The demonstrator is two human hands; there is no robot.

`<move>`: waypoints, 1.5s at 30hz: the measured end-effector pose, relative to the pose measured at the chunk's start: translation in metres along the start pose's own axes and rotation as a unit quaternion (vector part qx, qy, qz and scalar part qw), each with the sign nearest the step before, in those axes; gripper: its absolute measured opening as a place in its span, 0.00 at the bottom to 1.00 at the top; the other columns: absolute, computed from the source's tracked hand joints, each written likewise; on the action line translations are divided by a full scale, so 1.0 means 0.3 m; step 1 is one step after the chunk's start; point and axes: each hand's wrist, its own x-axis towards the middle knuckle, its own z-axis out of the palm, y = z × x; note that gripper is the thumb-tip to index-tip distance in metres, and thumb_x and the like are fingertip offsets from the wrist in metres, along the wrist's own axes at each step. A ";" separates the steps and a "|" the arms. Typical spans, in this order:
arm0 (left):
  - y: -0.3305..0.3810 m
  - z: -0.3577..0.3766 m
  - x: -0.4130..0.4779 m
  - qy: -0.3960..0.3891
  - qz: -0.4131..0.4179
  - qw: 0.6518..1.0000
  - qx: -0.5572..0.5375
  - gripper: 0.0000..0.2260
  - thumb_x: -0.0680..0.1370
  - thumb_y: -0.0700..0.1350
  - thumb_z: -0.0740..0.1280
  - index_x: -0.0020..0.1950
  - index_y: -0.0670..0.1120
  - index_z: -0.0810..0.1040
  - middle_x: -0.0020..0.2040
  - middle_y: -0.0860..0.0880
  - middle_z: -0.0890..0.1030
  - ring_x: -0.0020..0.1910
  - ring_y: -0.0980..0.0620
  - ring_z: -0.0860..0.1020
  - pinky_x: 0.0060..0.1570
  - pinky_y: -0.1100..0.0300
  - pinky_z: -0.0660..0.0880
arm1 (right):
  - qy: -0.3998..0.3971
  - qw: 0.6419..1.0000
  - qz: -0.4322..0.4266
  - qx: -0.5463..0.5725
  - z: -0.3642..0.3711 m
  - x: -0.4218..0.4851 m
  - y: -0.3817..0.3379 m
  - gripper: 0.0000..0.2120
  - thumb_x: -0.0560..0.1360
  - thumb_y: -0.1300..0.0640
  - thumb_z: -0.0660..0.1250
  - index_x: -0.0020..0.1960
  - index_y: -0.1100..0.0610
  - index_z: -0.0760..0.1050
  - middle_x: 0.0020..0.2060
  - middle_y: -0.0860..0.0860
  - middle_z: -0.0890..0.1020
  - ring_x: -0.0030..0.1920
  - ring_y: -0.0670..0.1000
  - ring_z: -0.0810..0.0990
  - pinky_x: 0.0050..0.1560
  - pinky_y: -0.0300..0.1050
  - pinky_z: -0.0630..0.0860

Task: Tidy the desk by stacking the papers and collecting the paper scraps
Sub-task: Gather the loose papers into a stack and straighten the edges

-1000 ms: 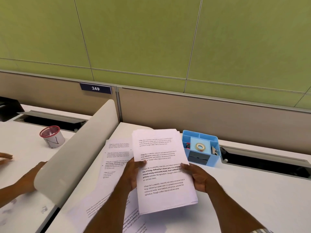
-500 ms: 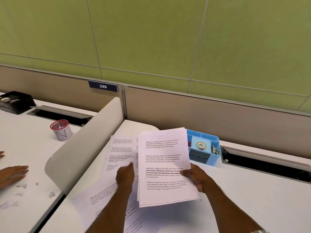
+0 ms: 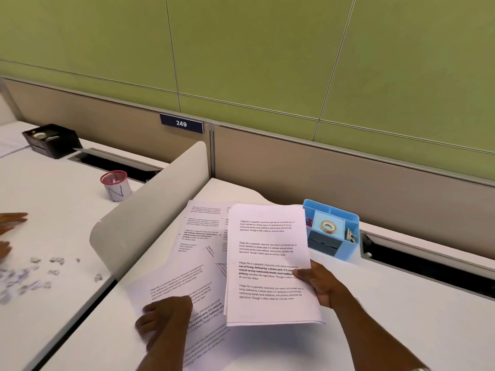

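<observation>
Now, right hand [image 3: 325, 286]: thumb over, fingers under paper stack [image 3: 267, 266], gripping its 3 o'clock edge.
Left hand [image 3: 166, 315]: flat, uncurled, pressing loose sheets [image 3: 187, 274] at stack's 8 o'clock.

One stack of papers [image 3: 270, 263] and at least three loose sheets [image 3: 199, 236] are counted. One blue organiser [image 3: 350, 250], one cup [image 3: 117, 187] and many scraps [image 3: 26, 279] are seen.
</observation>
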 end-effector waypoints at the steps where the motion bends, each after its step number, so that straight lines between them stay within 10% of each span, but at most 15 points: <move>1: 0.007 -0.007 -0.013 0.015 -0.006 1.000 0.012 0.28 0.81 0.39 0.61 0.76 0.33 0.51 0.76 0.31 0.51 0.76 0.35 0.51 0.75 0.39 0.48 | -0.003 1.000 -0.001 0.001 0.005 0.005 0.002 0.22 0.73 0.66 0.70 0.65 0.57 0.71 0.57 0.62 0.82 0.55 0.69 0.81 0.56 0.68 0.77; 26: 0.062 -0.088 0.019 0.022 0.025 0.997 0.075 0.28 0.74 0.36 0.68 0.70 0.32 0.59 0.68 0.31 0.64 0.64 0.31 0.69 0.62 0.43 0.69 | -0.008 1.000 -0.001 0.010 0.054 0.053 0.027 0.21 0.73 0.66 0.70 0.64 0.56 0.72 0.56 0.62 0.83 0.54 0.68 0.82 0.52 0.65 0.79; 33: 0.057 -0.101 0.036 0.004 0.070 0.996 0.049 0.16 0.73 0.40 0.70 0.57 0.33 0.75 0.55 0.33 0.80 0.54 0.33 0.79 0.56 0.44 0.78 | -0.001 1.000 0.000 0.004 0.049 0.049 0.029 0.22 0.72 0.65 0.71 0.64 0.55 0.72 0.55 0.61 0.83 0.52 0.67 0.82 0.49 0.64 0.80; 45: 0.045 -0.092 0.010 0.055 0.112 0.989 0.078 0.17 0.74 0.36 0.68 0.60 0.34 0.69 0.59 0.31 0.77 0.58 0.29 0.76 0.56 0.40 0.74 | -0.001 1.000 -0.003 -0.001 0.037 0.051 0.030 0.23 0.72 0.65 0.71 0.65 0.56 0.72 0.55 0.61 0.83 0.52 0.67 0.83 0.49 0.62 0.80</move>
